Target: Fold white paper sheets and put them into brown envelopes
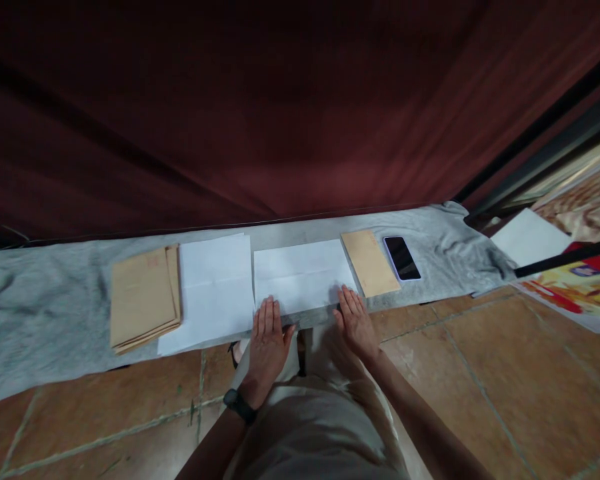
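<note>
A creased white sheet of paper (300,273) lies flat in front of me on the grey cloth. My left hand (269,337) rests at its near left corner, fingers stretched out flat. At the near right corner lies my right hand (354,321), its fingers also straight and flat, close to a brown envelope (371,264). Neither hand grips anything. Left of the sheet is a stack of white paper (215,287), and beyond it a pile of brown envelopes (144,297).
A phone (403,258) lies right of the single envelope. The grey cloth (45,307) covers a narrow bench. Behind it hangs a dark red curtain (290,133). At the right are a dark metal bar (565,259) and a colourful printed sheet (585,287). Tiled floor (450,373) shows below.
</note>
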Action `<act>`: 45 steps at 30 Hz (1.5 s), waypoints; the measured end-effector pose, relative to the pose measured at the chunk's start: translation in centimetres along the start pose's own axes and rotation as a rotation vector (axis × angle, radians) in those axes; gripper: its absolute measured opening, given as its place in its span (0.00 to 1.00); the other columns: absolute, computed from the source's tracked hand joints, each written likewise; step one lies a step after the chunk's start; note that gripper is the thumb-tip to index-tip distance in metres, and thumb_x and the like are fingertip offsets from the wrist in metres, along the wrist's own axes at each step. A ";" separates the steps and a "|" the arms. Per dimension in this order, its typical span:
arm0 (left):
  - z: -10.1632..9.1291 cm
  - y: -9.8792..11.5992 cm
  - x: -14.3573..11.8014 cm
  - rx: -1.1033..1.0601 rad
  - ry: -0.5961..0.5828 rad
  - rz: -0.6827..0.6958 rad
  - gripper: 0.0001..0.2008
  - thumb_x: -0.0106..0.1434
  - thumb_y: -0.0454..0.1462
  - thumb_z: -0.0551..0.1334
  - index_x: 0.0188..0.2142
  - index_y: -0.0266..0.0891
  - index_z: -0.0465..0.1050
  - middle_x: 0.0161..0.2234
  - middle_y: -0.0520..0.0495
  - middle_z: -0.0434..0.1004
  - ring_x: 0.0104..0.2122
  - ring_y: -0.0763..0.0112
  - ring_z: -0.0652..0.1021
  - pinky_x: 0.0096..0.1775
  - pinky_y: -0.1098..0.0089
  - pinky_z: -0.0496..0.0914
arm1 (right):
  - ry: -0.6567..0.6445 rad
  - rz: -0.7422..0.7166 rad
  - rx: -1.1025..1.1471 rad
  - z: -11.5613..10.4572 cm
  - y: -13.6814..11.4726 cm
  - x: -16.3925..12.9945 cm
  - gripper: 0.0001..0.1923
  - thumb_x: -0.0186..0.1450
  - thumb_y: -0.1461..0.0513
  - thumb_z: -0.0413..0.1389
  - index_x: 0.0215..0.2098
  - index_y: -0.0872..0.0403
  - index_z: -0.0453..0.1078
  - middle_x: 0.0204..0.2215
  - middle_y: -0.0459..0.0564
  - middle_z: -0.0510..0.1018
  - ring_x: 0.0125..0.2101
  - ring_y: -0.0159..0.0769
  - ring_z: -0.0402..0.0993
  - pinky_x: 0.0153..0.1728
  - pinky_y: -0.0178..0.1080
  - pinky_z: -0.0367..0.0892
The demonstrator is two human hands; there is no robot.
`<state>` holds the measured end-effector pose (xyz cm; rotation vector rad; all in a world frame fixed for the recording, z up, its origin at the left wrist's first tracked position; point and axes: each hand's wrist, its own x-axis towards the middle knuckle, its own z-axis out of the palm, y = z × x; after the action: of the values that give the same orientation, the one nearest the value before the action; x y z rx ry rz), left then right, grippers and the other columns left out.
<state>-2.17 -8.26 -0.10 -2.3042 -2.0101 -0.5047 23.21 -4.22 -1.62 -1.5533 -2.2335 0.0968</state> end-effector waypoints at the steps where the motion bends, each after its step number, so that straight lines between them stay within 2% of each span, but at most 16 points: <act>1: 0.0 0.4 0.3 -0.004 -0.001 0.003 0.34 0.74 0.46 0.49 0.71 0.26 0.47 0.71 0.28 0.52 0.72 0.50 0.53 0.67 0.46 0.57 | -0.006 -0.001 0.007 0.2 -0.5 0.7 0.30 0.77 0.55 0.42 0.73 0.59 0.50 0.71 0.61 0.55 0.72 0.48 0.49 0.68 0.55 0.55; 5: 1.1 1.6 2.9 -0.032 -0.039 0.031 0.32 0.75 0.44 0.48 0.70 0.25 0.51 0.70 0.29 0.54 0.71 0.52 0.55 0.68 0.50 0.57 | -0.017 0.039 0.003 1.5 -2.0 4.2 0.28 0.77 0.55 0.41 0.71 0.60 0.56 0.71 0.61 0.57 0.71 0.48 0.51 0.68 0.53 0.55; 9: 2.5 0.9 5.6 -0.045 -0.051 0.001 0.33 0.74 0.47 0.49 0.68 0.22 0.56 0.69 0.26 0.58 0.70 0.49 0.58 0.67 0.49 0.59 | 0.037 0.132 -0.047 3.0 -2.1 6.4 0.29 0.77 0.56 0.41 0.70 0.64 0.57 0.68 0.65 0.61 0.69 0.50 0.55 0.66 0.55 0.56; 14: 2.4 -0.8 5.1 -0.041 0.037 -0.085 0.34 0.74 0.49 0.50 0.68 0.22 0.56 0.68 0.24 0.59 0.69 0.48 0.59 0.66 0.48 0.60 | 0.121 0.200 -0.104 3.8 -1.2 5.9 0.32 0.77 0.52 0.42 0.71 0.65 0.55 0.68 0.69 0.61 0.68 0.53 0.57 0.64 0.56 0.58; 17: 1.7 -0.7 5.1 -0.020 0.053 -0.153 0.33 0.74 0.49 0.49 0.66 0.21 0.59 0.66 0.22 0.61 0.68 0.46 0.62 0.65 0.48 0.61 | 0.126 0.231 -0.126 3.7 -1.1 5.6 0.32 0.76 0.52 0.43 0.70 0.66 0.55 0.68 0.70 0.60 0.68 0.54 0.56 0.64 0.56 0.58; 19: 1.3 -0.2 6.0 -0.009 0.035 -0.178 0.32 0.74 0.48 0.49 0.65 0.21 0.61 0.65 0.22 0.63 0.68 0.45 0.63 0.65 0.47 0.60 | 0.119 0.243 -0.133 3.6 -1.4 5.9 0.32 0.76 0.53 0.43 0.70 0.67 0.55 0.68 0.71 0.60 0.68 0.54 0.56 0.64 0.56 0.57; 23: 1.6 1.0 9.2 -0.017 -0.033 -0.116 0.31 0.74 0.46 0.49 0.66 0.24 0.60 0.67 0.26 0.62 0.69 0.49 0.61 0.67 0.48 0.56 | 0.069 0.190 -0.123 3.5 -2.5 8.2 0.30 0.76 0.54 0.43 0.70 0.64 0.56 0.69 0.67 0.59 0.69 0.53 0.55 0.66 0.55 0.54; 26: 2.7 0.9 10.9 -0.035 -0.065 -0.052 0.30 0.74 0.45 0.48 0.68 0.28 0.59 0.69 0.30 0.57 0.71 0.50 0.56 0.68 0.47 0.54 | 0.026 0.134 -0.101 3.9 -3.0 10.4 0.28 0.76 0.55 0.44 0.70 0.58 0.57 0.70 0.62 0.59 0.69 0.52 0.55 0.66 0.55 0.54; 31: 4.1 -1.0 10.5 -0.071 0.003 -0.059 0.36 0.74 0.50 0.48 0.69 0.23 0.53 0.70 0.24 0.53 0.71 0.48 0.55 0.67 0.46 0.56 | 0.011 0.151 -0.090 4.5 -1.2 12.2 0.28 0.76 0.55 0.43 0.70 0.57 0.58 0.69 0.63 0.60 0.68 0.52 0.56 0.65 0.56 0.56; 35: 4.0 -1.9 9.2 -0.069 0.060 -0.073 0.38 0.73 0.52 0.49 0.70 0.22 0.50 0.70 0.23 0.52 0.71 0.46 0.55 0.66 0.45 0.58 | 0.065 0.179 -0.093 4.9 0.7 11.9 0.30 0.77 0.53 0.42 0.71 0.62 0.56 0.69 0.66 0.59 0.69 0.53 0.55 0.65 0.56 0.56; 39: 3.6 -1.9 8.4 -0.035 0.093 -0.102 0.39 0.74 0.52 0.48 0.70 0.21 0.50 0.69 0.21 0.53 0.71 0.44 0.55 0.66 0.44 0.59 | 0.147 0.201 -0.077 5.5 0.9 11.8 0.33 0.76 0.52 0.41 0.71 0.67 0.53 0.68 0.71 0.60 0.68 0.55 0.56 0.64 0.57 0.57; 42: 3.5 -1.5 8.8 -0.028 0.108 -0.138 0.37 0.74 0.51 0.47 0.69 0.21 0.52 0.68 0.20 0.56 0.70 0.44 0.56 0.66 0.44 0.58 | 0.186 0.227 -0.064 5.9 0.4 12.9 0.32 0.76 0.55 0.40 0.71 0.69 0.51 0.68 0.73 0.59 0.69 0.56 0.55 0.65 0.60 0.56; 45: 3.6 -1.1 10.8 -0.040 0.106 -0.142 0.34 0.75 0.48 0.46 0.69 0.21 0.52 0.68 0.21 0.56 0.71 0.46 0.56 0.67 0.44 0.55 | 0.138 0.202 -0.066 6.0 0.1 14.7 0.31 0.76 0.57 0.41 0.70 0.72 0.52 0.68 0.76 0.57 0.70 0.56 0.52 0.66 0.60 0.53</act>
<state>-1.28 3.10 -0.79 -2.1165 -2.1413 -0.6665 16.78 10.22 -2.77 -1.7615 -1.9892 -0.0255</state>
